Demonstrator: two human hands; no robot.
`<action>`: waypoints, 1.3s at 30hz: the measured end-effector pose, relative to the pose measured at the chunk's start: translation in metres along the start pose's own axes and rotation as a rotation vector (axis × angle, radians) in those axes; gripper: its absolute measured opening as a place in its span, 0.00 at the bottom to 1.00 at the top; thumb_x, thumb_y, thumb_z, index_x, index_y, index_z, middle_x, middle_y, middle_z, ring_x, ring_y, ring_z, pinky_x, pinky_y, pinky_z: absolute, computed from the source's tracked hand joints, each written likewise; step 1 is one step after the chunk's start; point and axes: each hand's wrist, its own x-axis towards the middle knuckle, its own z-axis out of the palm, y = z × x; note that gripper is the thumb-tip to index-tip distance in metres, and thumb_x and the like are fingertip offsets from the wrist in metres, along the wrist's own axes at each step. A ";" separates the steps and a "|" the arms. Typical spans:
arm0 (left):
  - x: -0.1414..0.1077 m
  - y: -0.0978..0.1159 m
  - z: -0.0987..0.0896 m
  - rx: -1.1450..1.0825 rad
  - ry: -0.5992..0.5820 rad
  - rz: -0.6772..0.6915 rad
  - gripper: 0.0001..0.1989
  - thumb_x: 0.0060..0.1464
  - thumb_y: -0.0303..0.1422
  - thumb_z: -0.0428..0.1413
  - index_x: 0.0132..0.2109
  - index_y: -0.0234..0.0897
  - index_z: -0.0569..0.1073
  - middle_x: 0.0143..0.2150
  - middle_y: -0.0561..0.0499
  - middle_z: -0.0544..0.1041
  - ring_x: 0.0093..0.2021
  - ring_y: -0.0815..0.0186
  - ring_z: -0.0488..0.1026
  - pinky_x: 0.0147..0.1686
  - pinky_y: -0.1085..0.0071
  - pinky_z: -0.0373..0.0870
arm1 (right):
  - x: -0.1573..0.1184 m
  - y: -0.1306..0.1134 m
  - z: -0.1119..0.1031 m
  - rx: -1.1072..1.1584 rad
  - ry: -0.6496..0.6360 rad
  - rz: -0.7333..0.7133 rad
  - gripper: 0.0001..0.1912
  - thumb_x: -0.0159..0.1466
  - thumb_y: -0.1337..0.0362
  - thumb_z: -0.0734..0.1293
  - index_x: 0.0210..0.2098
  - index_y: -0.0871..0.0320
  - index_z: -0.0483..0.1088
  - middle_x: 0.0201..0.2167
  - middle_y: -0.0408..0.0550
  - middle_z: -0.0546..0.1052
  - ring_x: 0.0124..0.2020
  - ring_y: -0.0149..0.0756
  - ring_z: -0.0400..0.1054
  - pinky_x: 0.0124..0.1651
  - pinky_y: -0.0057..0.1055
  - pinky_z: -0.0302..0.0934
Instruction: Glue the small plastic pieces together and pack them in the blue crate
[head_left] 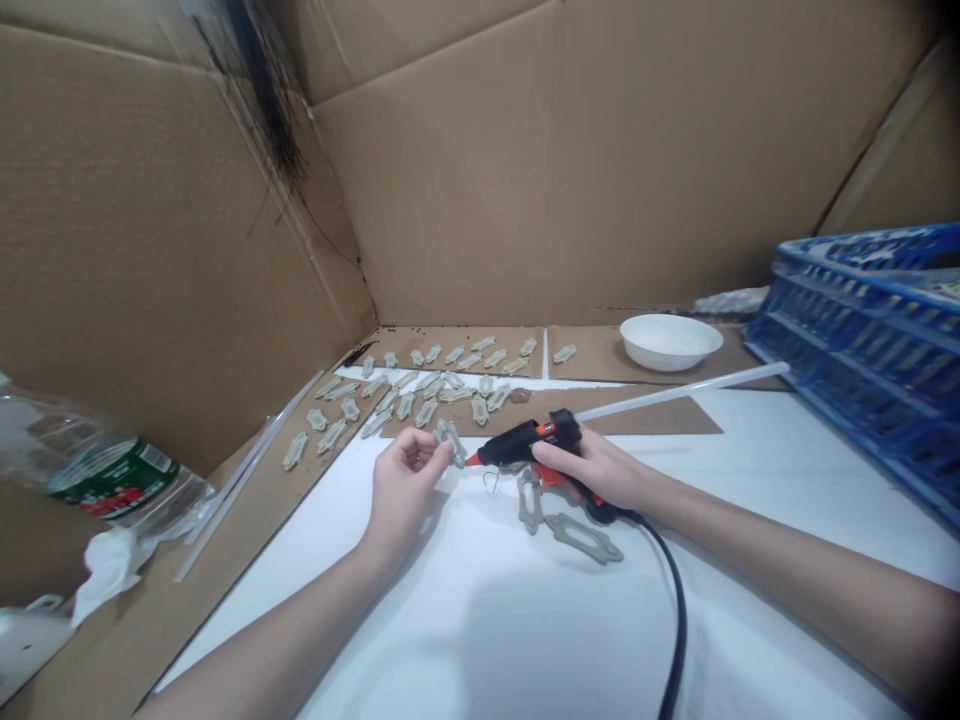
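Over bench [420,665] | left fingers [441,462] are pinching grey frame [454,441] | right fingers [556,458] are gripping glue gun [517,441], aiming eight o'clock | steadiness is probably mattering

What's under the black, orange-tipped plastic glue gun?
Below the glue gun, at least two grey-green openwork frames show on the flat white tabletop. Whatever sits directly behind the gun's body and the bare right hand is covered and can't be seen.
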 end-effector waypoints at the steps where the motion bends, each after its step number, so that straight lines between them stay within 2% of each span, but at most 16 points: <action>1: 0.000 0.000 0.000 -0.003 -0.003 -0.005 0.09 0.45 0.35 0.55 0.26 0.35 0.64 0.22 0.56 0.66 0.24 0.74 0.62 0.25 0.78 0.57 | 0.000 0.001 0.000 0.013 0.005 0.002 0.21 0.59 0.50 0.55 0.27 0.62 0.66 0.11 0.38 0.60 0.14 0.24 0.55 0.19 0.22 0.52; 5: 0.001 0.001 0.000 -0.023 -0.009 -0.031 0.10 0.45 0.36 0.55 0.27 0.34 0.65 0.24 0.55 0.68 0.23 0.73 0.62 0.24 0.78 0.57 | 0.000 0.007 0.003 0.082 0.068 0.012 0.22 0.58 0.49 0.56 0.25 0.62 0.66 0.11 0.39 0.62 0.13 0.24 0.56 0.18 0.21 0.52; 8: 0.001 0.000 0.000 -0.047 -0.015 -0.042 0.10 0.44 0.37 0.55 0.28 0.34 0.65 0.25 0.54 0.69 0.24 0.73 0.62 0.24 0.78 0.56 | 0.002 0.017 0.008 0.164 0.200 0.037 0.23 0.57 0.47 0.56 0.22 0.62 0.63 0.10 0.40 0.62 0.12 0.25 0.56 0.17 0.22 0.51; 12: 0.001 0.000 0.001 -0.064 -0.007 -0.055 0.10 0.43 0.38 0.56 0.29 0.34 0.66 0.25 0.53 0.70 0.24 0.72 0.63 0.23 0.77 0.56 | 0.006 0.027 0.011 0.276 0.333 -0.022 0.24 0.58 0.46 0.56 0.26 0.62 0.66 0.10 0.40 0.62 0.13 0.27 0.58 0.17 0.23 0.52; 21: 0.000 -0.001 0.000 -0.055 -0.014 -0.030 0.09 0.46 0.37 0.54 0.29 0.35 0.66 0.26 0.54 0.70 0.24 0.73 0.63 0.24 0.77 0.57 | 0.009 0.025 0.007 0.404 0.589 -0.040 0.23 0.57 0.46 0.57 0.27 0.61 0.67 0.11 0.40 0.62 0.14 0.26 0.56 0.17 0.23 0.51; 31: 0.001 -0.006 0.001 -0.145 -0.037 -0.076 0.12 0.45 0.38 0.55 0.33 0.34 0.66 0.29 0.51 0.70 0.25 0.73 0.63 0.23 0.78 0.57 | 0.010 0.028 0.006 0.383 0.673 -0.008 0.23 0.56 0.45 0.57 0.27 0.61 0.67 0.12 0.41 0.63 0.14 0.27 0.56 0.16 0.24 0.51; 39: 0.001 -0.007 0.003 -0.146 -0.019 -0.089 0.13 0.44 0.39 0.55 0.34 0.34 0.67 0.29 0.50 0.71 0.24 0.73 0.64 0.22 0.78 0.57 | 0.011 0.030 0.002 0.401 0.819 0.020 0.23 0.56 0.45 0.56 0.27 0.59 0.66 0.12 0.41 0.63 0.13 0.28 0.57 0.16 0.26 0.54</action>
